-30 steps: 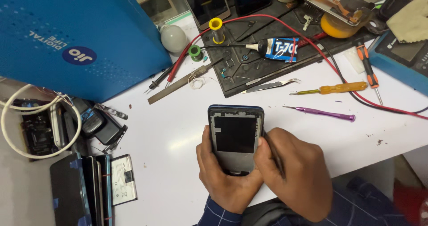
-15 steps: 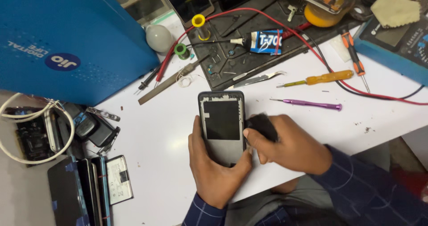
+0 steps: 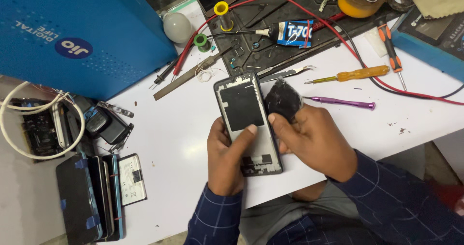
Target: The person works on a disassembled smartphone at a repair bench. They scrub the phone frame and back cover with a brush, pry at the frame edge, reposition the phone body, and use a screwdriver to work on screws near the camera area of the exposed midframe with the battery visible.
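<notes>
Having been peeled off since a moment ago, a black film [image 3: 282, 100] is pinched by the right hand [image 3: 314, 141] at three o'clock of the opened phone [image 3: 247, 122], gripped by the left hand [image 3: 227, 158].

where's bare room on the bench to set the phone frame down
Bare white table lies between the blue box, the stacked phones and the left hand. A smaller patch lies right of the purple screwdriver. The dark mat behind is crowded with tools.
</notes>
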`<act>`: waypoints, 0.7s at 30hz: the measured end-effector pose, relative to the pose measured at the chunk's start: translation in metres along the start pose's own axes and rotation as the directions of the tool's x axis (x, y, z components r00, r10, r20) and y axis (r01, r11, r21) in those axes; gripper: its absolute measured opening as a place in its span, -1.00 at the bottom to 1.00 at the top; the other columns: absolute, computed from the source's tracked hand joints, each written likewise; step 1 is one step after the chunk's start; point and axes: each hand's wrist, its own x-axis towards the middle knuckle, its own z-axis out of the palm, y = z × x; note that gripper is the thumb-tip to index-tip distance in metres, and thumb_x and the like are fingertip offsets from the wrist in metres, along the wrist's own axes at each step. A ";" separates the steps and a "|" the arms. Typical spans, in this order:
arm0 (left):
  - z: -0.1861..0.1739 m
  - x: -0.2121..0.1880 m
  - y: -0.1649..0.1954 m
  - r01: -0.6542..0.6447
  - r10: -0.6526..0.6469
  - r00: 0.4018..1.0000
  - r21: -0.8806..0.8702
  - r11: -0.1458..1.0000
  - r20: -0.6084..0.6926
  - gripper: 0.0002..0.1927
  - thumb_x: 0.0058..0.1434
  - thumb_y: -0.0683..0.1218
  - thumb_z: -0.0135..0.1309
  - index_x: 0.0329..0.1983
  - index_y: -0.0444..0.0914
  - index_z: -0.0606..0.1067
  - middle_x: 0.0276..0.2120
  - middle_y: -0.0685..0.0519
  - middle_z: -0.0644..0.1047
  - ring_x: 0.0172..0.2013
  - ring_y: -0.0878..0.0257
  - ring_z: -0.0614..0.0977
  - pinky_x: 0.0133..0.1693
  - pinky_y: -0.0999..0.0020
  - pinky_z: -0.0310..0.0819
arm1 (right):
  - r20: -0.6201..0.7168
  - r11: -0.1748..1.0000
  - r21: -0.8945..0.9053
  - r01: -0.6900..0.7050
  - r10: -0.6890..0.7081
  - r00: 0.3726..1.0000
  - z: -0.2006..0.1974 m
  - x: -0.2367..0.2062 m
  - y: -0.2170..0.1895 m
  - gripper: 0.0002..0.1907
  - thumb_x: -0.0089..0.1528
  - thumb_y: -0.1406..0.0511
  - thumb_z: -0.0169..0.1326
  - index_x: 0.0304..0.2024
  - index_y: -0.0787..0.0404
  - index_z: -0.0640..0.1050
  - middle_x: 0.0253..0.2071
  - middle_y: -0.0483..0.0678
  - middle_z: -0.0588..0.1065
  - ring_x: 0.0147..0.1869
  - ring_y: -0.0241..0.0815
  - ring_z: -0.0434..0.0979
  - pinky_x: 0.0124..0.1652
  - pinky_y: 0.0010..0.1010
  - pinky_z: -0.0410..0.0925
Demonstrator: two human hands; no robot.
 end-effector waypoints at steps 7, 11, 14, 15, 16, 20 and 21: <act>-0.027 0.027 0.023 0.220 -0.038 0.938 -0.509 0.832 0.344 -0.47 0.36 0.09 -0.02 0.19 -0.43 0.41 -0.01 -0.22 0.58 -0.09 0.04 0.67 0.01 0.16 0.58 | 0.232 0.971 0.233 0.051 -0.106 0.967 -0.016 0.010 0.000 -0.49 0.34 0.18 0.02 -0.56 0.44 0.60 -0.64 0.06 0.58 -0.61 -0.27 0.55 -0.54 -0.48 0.44; -0.018 0.058 0.030 0.184 0.024 0.928 -0.512 0.839 0.372 -0.29 0.49 0.28 -0.25 0.19 -0.46 0.44 -0.01 -0.22 0.60 -0.09 0.05 0.67 0.01 0.21 0.58 | 0.199 0.984 0.165 0.068 -0.101 0.975 -0.011 0.019 0.004 -0.48 0.33 0.16 0.02 -0.54 0.46 0.63 -0.63 0.09 0.59 -0.61 -0.26 0.54 -0.55 -0.48 0.43; -0.014 0.062 0.024 0.215 -0.022 0.917 -0.449 0.867 0.398 -0.17 0.52 0.36 -0.38 0.19 -0.49 0.46 -0.03 -0.22 0.60 -0.12 0.08 0.66 -0.02 0.25 0.57 | 0.209 0.996 0.087 0.016 -0.034 0.977 -0.012 0.027 0.011 -0.45 0.34 0.15 0.00 -0.54 0.48 0.64 -0.63 0.11 0.60 -0.62 -0.24 0.55 -0.54 -0.47 0.45; -0.013 0.063 0.021 0.224 -0.041 0.919 -0.431 0.874 0.393 -0.15 0.53 0.37 -0.42 0.19 -0.50 0.47 -0.03 -0.22 0.60 -0.13 0.09 0.66 -0.03 0.26 0.57 | 0.219 0.996 0.085 0.000 -0.019 0.976 -0.012 0.028 0.014 -0.46 0.33 0.14 0.00 -0.53 0.48 0.64 -0.64 0.11 0.60 -0.62 -0.23 0.56 -0.54 -0.47 0.45; -0.012 0.064 0.018 0.233 -0.043 0.912 -0.429 0.873 0.407 -0.13 0.52 0.38 -0.44 0.20 -0.50 0.46 -0.04 -0.22 0.60 -0.12 0.08 0.66 -0.02 0.26 0.57 | 0.232 0.996 0.084 -0.016 -0.003 0.973 -0.012 0.029 0.018 -0.46 0.33 0.14 0.00 -0.53 0.48 0.64 -0.64 0.12 0.60 -0.63 -0.22 0.56 -0.55 -0.46 0.45; -0.019 0.069 0.014 0.250 -0.021 0.903 -0.485 0.838 0.429 -0.05 0.45 0.45 -0.53 0.21 -0.49 0.42 -0.12 -0.21 0.58 -0.15 0.05 0.66 -0.03 0.16 0.59 | 0.357 1.000 0.017 0.000 -0.006 0.934 -0.004 0.024 0.035 -0.48 0.31 0.14 -0.01 -0.51 0.48 0.61 -0.64 0.10 0.61 -0.60 -0.21 0.64 -0.54 -0.46 0.51; -0.020 0.070 0.015 0.250 -0.006 0.903 -0.516 0.819 0.430 -0.03 0.43 0.47 -0.55 0.20 -0.48 0.41 -0.15 -0.20 0.57 -0.16 0.04 0.66 -0.05 0.12 0.61 | 0.357 0.998 0.056 -0.027 0.005 0.934 -0.003 0.023 0.038 -0.49 0.31 0.15 0.00 -0.49 0.49 0.61 -0.62 0.12 0.61 -0.60 -0.20 0.63 -0.53 -0.46 0.51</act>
